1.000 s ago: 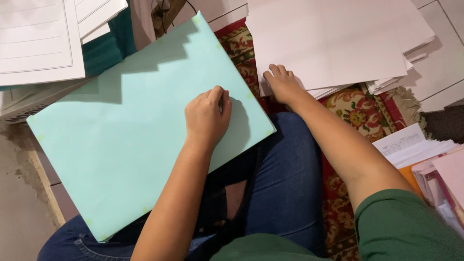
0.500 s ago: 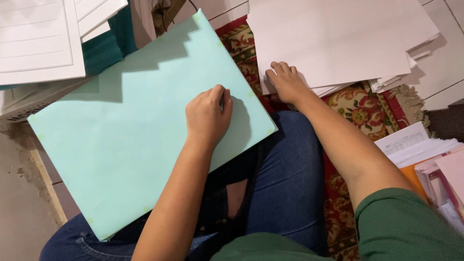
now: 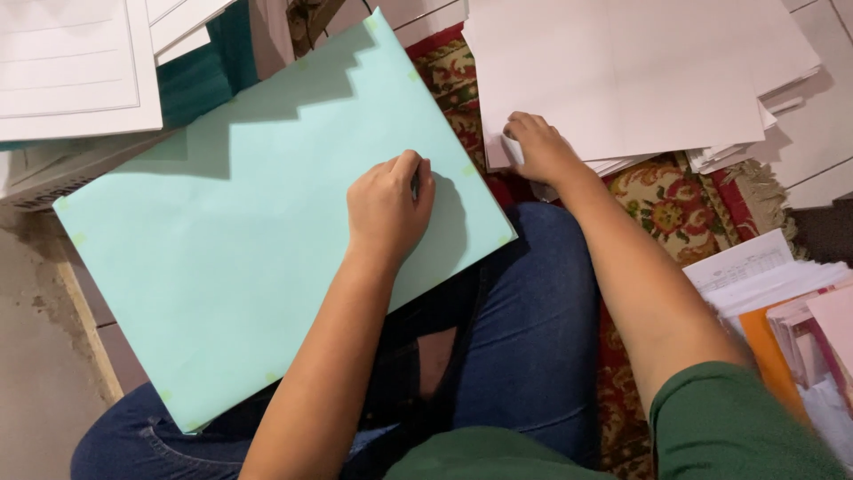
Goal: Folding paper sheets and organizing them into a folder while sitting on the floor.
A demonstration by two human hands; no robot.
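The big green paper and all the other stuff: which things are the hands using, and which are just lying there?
In use:
- light green sheet, left hand pressed on it, gripping something thin
- white paper stack, right hand on its edge

Lying about:
- patterned rug
- orange folder
- white panels

The person wears a dark green short sleeve (image 3: 746,418) on the right arm, leaving both forearms bare. Blue denim jeans (image 3: 524,347) cover the legs, with a ripped opening at one knee. No rings or watch show.

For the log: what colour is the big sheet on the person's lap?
Pale mint green, plain, seen in the head view: the sheet under the left hand.
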